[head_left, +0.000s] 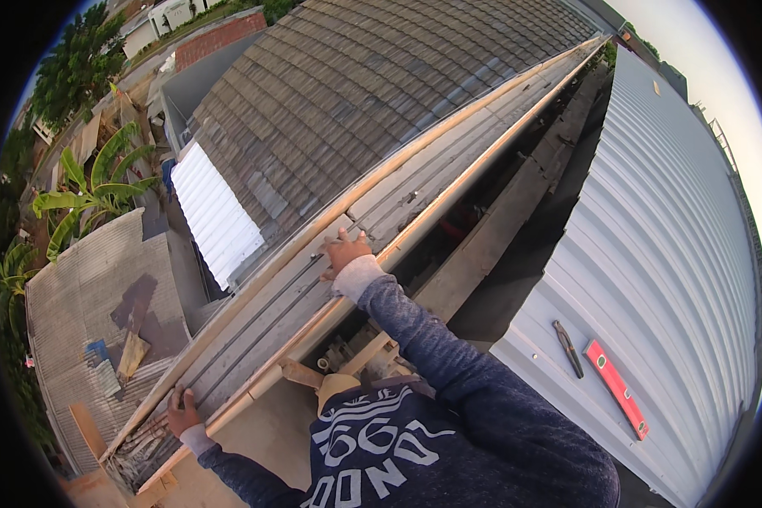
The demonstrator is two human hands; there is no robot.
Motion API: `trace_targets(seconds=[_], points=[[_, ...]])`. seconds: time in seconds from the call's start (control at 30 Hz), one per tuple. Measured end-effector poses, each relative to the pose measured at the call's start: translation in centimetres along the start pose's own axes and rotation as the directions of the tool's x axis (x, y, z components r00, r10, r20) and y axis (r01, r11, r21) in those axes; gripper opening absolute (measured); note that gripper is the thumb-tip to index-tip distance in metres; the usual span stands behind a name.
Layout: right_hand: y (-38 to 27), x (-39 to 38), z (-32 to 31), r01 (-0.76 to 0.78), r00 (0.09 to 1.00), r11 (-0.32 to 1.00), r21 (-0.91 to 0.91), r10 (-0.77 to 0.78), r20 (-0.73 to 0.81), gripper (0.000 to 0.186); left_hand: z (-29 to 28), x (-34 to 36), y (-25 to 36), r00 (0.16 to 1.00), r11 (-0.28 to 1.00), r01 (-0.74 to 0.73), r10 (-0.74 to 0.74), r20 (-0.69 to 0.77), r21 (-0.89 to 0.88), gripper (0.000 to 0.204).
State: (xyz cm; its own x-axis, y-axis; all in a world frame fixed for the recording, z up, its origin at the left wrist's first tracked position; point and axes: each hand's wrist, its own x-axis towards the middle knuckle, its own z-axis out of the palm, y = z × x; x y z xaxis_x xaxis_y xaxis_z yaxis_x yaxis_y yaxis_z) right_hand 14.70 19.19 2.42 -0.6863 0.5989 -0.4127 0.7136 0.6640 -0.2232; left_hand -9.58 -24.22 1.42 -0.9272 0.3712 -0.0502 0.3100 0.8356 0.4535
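A long grey gutter-like channel between timber battens runs diagonally from lower left to upper right. My right hand rests on it near the middle, fingers spread beside a joint. My left hand touches the channel at the lower left, its fingers apart and slightly bent. The surface under each palm is hidden. On the pale corrugated metal roof to the right lie dark-handled pliers and a red spirit level.
A tiled roof rises beyond the channel, with a white sheet at its left. A dark gap with a beam borders the metal roof. A lower patched roof, banana plants and trees lie to the left.
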Motion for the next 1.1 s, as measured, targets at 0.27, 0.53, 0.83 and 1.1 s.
trace_targets(seconds=[0.27,0.53,0.83,1.1], points=[[0.2,-0.1,0.2,0.013,0.999,1.0,-0.008,-0.013,-0.039,0.06,0.3,-0.1,-0.1,0.999,1.0,-0.021,0.021,-0.041,0.014,0.037],[-0.1,-0.5,-0.4,-0.004,1.0,1.0,-0.025,0.003,-0.022,0.062,0.2,0.0,0.1,0.998,0.999,-0.047,0.047,-0.035,0.009,0.037],[-0.1,-0.4,-0.3,0.007,1.0,1.0,-0.023,-0.007,-0.022,0.06,0.5,0.1,-0.4,0.997,0.998,-0.065,0.065,-0.035,0.009,0.036],[-0.3,-0.8,-0.7,0.005,1.0,1.0,-0.03,-0.005,-0.017,0.061,0.1,-0.1,0.2,0.999,0.998,-0.04,0.041,-0.015,0.049,0.037]])
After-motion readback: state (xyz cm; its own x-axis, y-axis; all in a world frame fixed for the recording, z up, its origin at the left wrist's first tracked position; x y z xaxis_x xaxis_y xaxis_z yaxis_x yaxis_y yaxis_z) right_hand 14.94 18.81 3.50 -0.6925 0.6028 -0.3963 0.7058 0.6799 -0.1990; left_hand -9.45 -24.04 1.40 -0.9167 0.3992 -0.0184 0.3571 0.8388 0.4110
